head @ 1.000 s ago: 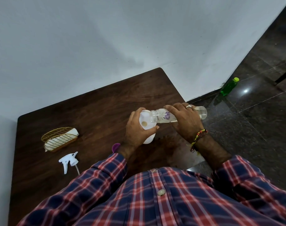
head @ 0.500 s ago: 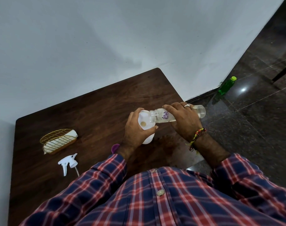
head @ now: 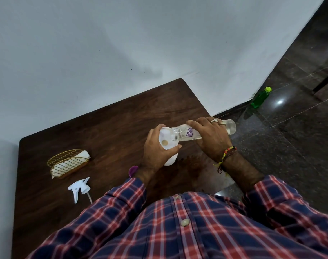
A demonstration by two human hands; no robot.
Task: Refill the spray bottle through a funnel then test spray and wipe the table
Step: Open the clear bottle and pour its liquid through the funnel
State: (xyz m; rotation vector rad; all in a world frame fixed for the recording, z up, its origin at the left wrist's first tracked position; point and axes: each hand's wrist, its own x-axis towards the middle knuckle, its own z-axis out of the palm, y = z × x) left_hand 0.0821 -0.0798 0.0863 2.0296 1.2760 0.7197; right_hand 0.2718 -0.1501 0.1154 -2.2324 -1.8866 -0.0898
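My left hand (head: 156,152) grips a white funnel (head: 165,138) that sits on a white spray bottle (head: 170,159) standing on the dark wooden table (head: 107,131). My right hand (head: 211,136) holds a clear plastic bottle (head: 185,132) with a purple mark, tipped nearly level, its open mouth over the funnel. The white trigger spray head (head: 79,187) lies loose on the table at the left. A purple cap (head: 132,170) lies beside my left wrist.
A gold wire basket (head: 67,162) holding a rolled white cloth (head: 82,156) sits at the table's left. A green bottle (head: 260,98) stands on the dark tiled floor by the white wall. The table's right edge runs just under my right hand.
Both hands and the tipped bottle stay in the same pose over the funnel. Only the camera has shifted slightly.
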